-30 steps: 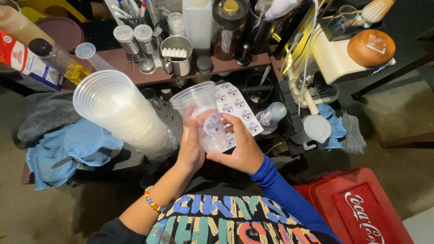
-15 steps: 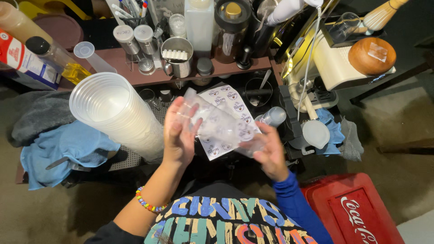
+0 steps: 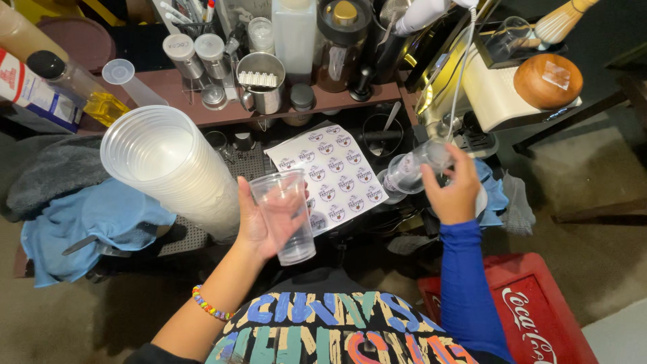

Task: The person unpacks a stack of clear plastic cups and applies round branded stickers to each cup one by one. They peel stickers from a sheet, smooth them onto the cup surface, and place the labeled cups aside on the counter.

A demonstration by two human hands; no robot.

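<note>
My left hand [image 3: 259,226] grips a clear plastic cup [image 3: 286,216], upright at the middle of the view. My right hand [image 3: 453,192], in a blue sleeve, is out to the right and holds a second clear cup [image 3: 419,167] tipped on its side. Between the two hands a white sheet of round stickers [image 3: 333,172] lies flat on the work surface. A tall stack of clear cups [image 3: 168,168] lies slanted just left of my left hand, its open mouth facing the camera.
A brown shelf [image 3: 202,111] at the back carries metal shakers, a steel cup [image 3: 261,82], jars and bottles. A blue cloth [image 3: 87,222] lies at left, a red crate [image 3: 532,317] at lower right, and a wooden bowl [image 3: 547,81] at upper right.
Both hands were together on the cups over the sticker sheet. They have drawn apart: the right hand carried one cup to the right, and the left hand keeps another.
</note>
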